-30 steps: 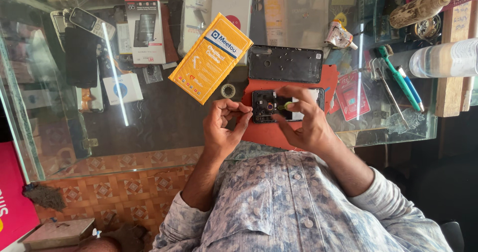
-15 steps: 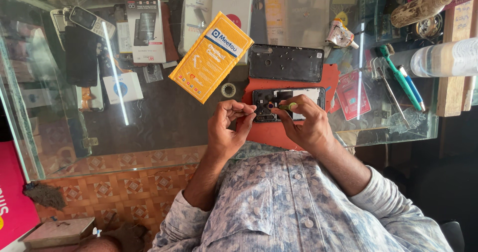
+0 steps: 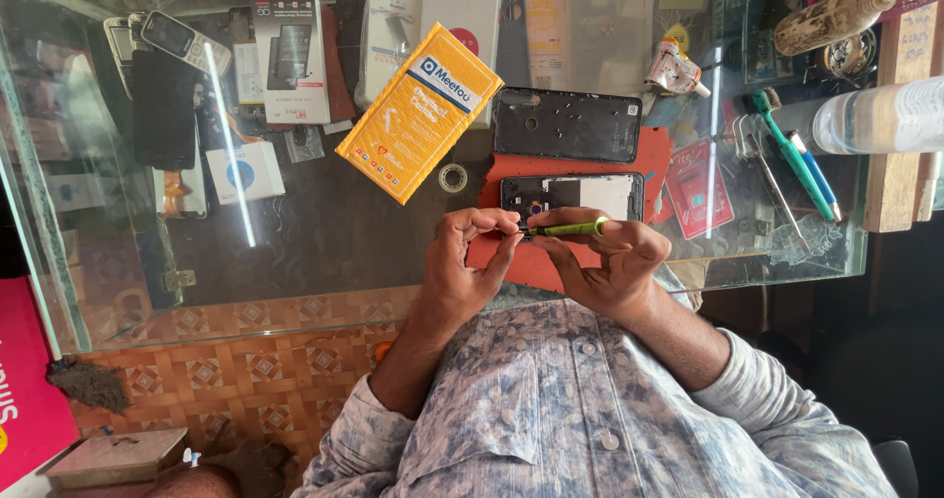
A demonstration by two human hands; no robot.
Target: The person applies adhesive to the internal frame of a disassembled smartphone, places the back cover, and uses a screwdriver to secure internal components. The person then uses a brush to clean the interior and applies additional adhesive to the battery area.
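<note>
Head view: right hand [image 3: 615, 267] pinching a green-handled screwdriver [image 3: 565, 229], tip down at the opened phone [image 3: 572, 195] lying on the red mat [image 3: 536, 262] on the glass worktop [image 3: 324, 233]. Left hand [image 3: 470, 262], fingers pressed together at the tip, perhaps pinching a tiny part. Yellow box [image 3: 420, 113] well to the left, black back cover [image 3: 567, 124] just beyond.

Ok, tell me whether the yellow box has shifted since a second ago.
No. The yellow box keeps the same tilt and place, its lower corner just as near the small tape ring on the glass table.
</note>
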